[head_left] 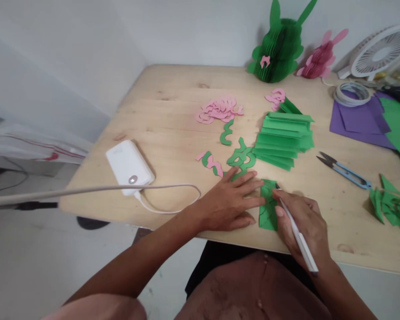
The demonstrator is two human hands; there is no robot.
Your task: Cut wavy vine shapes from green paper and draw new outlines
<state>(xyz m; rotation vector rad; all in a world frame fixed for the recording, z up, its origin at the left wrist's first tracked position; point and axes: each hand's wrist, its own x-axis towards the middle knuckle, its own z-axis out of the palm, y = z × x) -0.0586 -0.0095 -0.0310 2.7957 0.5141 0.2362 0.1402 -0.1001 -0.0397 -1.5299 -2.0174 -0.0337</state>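
Near the table's front edge lies a small green paper piece [267, 217] with dark drawn lines on it. My left hand [231, 200] is flat with its fingers spread, the fingertips resting on the paper's left side. A white pen [298, 238] is gripped in my right hand [306, 222], its dark tip at the paper's upper right. Just beyond my left fingers are curved green paper cutouts [242, 155], partly overlapping. A pink and green wavy strip [210, 163] lies to their left. Behind the drawn piece is a stack of folded green paper strips [285, 138].
Pink cutouts [219, 110] are heaped farther back. Blue-handled thread snips [345, 170] and green scraps [393, 204] lie at right. A white power bank [130, 166] with a cable sits left. Paper rabbits, green [278, 51] and pink [321, 58], stand by a white fan [380, 51].
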